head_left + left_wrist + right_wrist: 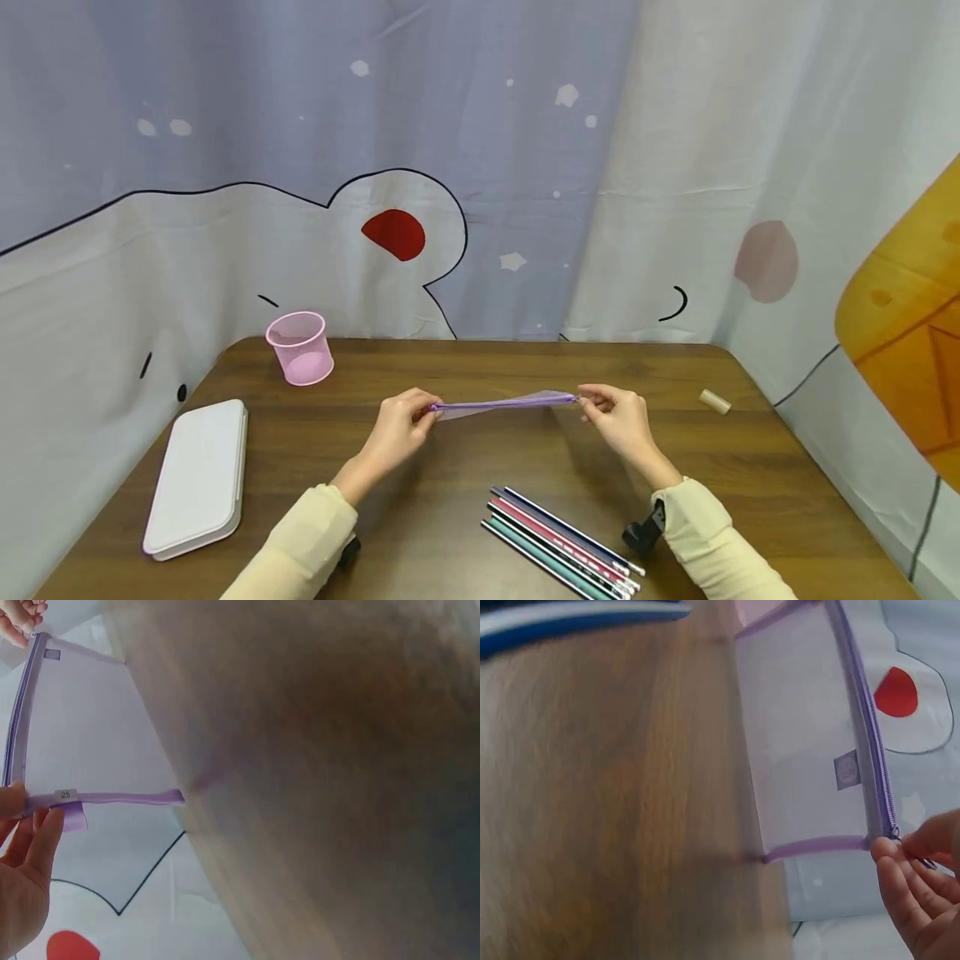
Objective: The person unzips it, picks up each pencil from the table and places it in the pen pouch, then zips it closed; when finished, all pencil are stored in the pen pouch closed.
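Observation:
Between my two hands a see-through purple zipper pouch (506, 404) is stretched above the table, its zipper edge on top. My left hand (402, 425) pinches one upper corner; in the left wrist view a small tag marked 25 (66, 795) sits on the purple side seam by those fingers. At the opposite corner my right hand (617, 417) pinches the pouch by its zipper end, with the zipper pull (896, 834) at the fingertips. A small label (847, 770) shows below the zipper. Through the mesh, the pouch looks flat.
Several pencils (562, 542) lie side by side near the front. A white case (197, 479) lies at the left, with a pink mesh cup (300, 350) behind it. At the right back lies a small beige cylinder (715, 402). A printed curtain (517, 167) hangs behind the table.

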Action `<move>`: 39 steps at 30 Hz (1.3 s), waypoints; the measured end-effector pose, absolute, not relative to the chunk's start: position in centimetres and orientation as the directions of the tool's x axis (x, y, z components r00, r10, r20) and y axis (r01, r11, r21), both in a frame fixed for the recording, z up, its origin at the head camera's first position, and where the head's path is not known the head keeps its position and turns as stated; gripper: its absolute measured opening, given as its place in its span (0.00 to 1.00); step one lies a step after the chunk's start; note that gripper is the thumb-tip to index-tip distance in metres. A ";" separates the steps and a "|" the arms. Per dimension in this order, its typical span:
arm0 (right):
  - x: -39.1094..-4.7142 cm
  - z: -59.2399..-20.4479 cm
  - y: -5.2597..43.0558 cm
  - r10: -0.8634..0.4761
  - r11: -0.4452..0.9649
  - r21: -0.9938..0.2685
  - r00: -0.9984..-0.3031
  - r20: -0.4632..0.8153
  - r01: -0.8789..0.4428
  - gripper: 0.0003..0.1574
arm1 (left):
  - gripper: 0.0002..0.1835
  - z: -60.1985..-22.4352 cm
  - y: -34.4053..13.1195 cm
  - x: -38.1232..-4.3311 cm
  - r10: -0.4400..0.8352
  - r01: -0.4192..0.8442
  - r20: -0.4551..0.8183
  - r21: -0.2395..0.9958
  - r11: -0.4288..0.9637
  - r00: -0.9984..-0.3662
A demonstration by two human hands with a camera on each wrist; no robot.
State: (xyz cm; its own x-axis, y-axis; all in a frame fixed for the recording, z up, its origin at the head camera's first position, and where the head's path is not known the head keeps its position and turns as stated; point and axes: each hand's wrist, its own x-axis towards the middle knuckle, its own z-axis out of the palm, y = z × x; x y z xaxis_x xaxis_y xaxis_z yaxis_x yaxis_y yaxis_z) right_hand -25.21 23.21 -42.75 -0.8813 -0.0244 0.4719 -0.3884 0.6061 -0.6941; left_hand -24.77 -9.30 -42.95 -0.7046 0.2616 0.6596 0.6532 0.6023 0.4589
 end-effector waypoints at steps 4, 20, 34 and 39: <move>-25.3 -43.3 22.9 0.072 0.527 -0.788 -0.908 0.414 -0.317 0.15 | 0.05 -43.3 -9.3 -24.6 0.221 0.634 0.660 0.490 0.598 -0.718; -28.2 -50.7 17.6 0.103 0.056 -0.984 -0.979 0.174 -0.169 0.21 | 0.08 -43.7 -9.0 -23.7 0.202 0.622 0.647 0.525 0.581 -0.735; -22.9 -44.6 12.0 0.002 -0.100 -0.994 -0.999 -0.052 0.052 0.11 | 0.07 -43.2 -8.6 -22.1 0.548 0.748 0.515 0.368 0.552 -0.659; -22.5 -44.4 11.7 -0.102 -0.007 -0.998 -0.993 -0.057 0.058 0.13 | 0.15 -42.1 -8.1 -22.4 0.647 0.711 0.309 0.413 0.569 -0.697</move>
State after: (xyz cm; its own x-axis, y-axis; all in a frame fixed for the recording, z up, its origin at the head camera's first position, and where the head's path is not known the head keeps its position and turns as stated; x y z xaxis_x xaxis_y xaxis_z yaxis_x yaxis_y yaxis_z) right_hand -22.46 11.69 -44.35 -0.9932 -0.1016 -0.0568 0.0578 -0.0066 -0.9983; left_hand -22.36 -8.11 -42.13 -0.6975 0.6468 0.3087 0.7108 0.5695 0.4129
